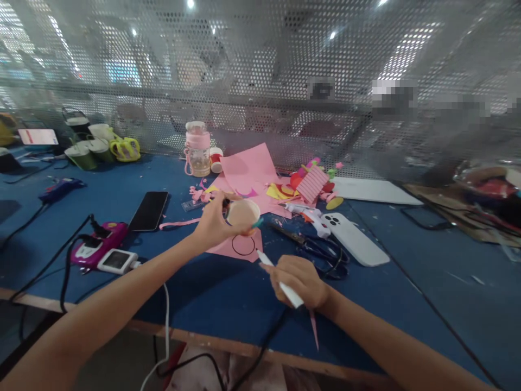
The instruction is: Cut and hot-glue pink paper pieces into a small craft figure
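My left hand (217,221) is closed round a small round cup (243,210), its pale circular face turned up toward me. Just below the cup lies a piece of pink paper (217,250) with a black circle drawn on it. A white marker pen (290,292) is gripped in my right hand (300,279), its dark tip close to the right side of the circle. Dark-handled scissors (313,247) rest on the table beyond my right hand. Behind the cup, a larger pink sheet (250,168) leans up from other pink paper.
Colourful cut scraps (313,182), a white glue gun (315,217) and a white phone (358,241) lie to the right. Left are a black phone (149,210), a purple power strip (112,236) with cables, and a blue glue gun (61,189). A bottle (198,152) stands by the perforated metal screen (260,65).
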### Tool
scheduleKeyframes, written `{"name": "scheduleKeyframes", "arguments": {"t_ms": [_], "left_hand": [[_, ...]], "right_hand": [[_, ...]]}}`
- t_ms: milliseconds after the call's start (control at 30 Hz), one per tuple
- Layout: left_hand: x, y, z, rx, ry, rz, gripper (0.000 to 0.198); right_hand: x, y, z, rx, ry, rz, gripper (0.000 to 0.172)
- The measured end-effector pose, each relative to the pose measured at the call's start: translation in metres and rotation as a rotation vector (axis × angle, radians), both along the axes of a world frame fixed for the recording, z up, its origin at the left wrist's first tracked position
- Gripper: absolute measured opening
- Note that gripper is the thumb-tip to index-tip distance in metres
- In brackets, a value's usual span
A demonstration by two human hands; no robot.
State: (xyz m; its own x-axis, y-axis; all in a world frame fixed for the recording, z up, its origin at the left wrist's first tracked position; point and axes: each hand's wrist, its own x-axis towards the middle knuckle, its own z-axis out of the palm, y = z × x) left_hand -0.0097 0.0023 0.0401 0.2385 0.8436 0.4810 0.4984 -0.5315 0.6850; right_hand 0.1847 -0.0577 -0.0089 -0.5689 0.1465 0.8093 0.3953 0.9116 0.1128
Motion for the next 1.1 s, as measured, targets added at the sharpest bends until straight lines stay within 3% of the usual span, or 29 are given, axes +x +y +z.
{"name": "scheduleKeyframes", "arguments": {"t_ms": [167, 233, 300, 433, 500, 600, 733, 967, 1100], "left_hand": [[-0.028, 0.025, 0.01, 0.068, 0.087, 0.467, 0.048], [-0.039, 0.036, 0.01, -0.03, 0.123, 0.582, 0.043], [-0.046, 0.043, 0.008, -0.073, 0.146, 0.594, 0.036], [-0.04, 0.035, 0.002, 0.13, 0.255, 0.528, 0.029], [-0.03, 0.024, -0.003, 0.282, 0.384, 0.419, 0.025], [-0.01, 0.006, -0.013, 0.343, 0.58, 0.188, 0.012], [0.005, -0.008, -0.02, 0.404, 0.701, 0.11, 0.004], [0.007, -0.01, -0.017, 0.403, 0.72, 0.08, 0.004], [0.008, -0.014, -0.02, 0.368, 0.691, -0.069, 0.004]], "right_hand": [[0.004, 0.011, -0.003, -0.498, 0.502, -0.266, 0.011], [0.002, 0.016, 0.0, -0.69, 0.716, -0.265, 0.008], [0.0, 0.02, 0.003, -0.871, 0.912, -0.185, 0.011], [-0.001, 0.027, 0.007, -1.085, 1.101, 0.133, 0.019], [-0.001, 0.029, 0.008, -1.208, 1.127, 0.29, 0.025], [-0.001, 0.027, 0.01, -1.367, 1.116, 0.409, 0.03], [-0.004, 0.021, 0.013, -1.407, 1.11, 0.43, 0.028], [-0.006, 0.016, 0.015, -1.436, 1.053, 0.368, 0.031], [-0.004, 0.016, 0.012, -1.418, 0.9, 0.308, 0.034]]}}
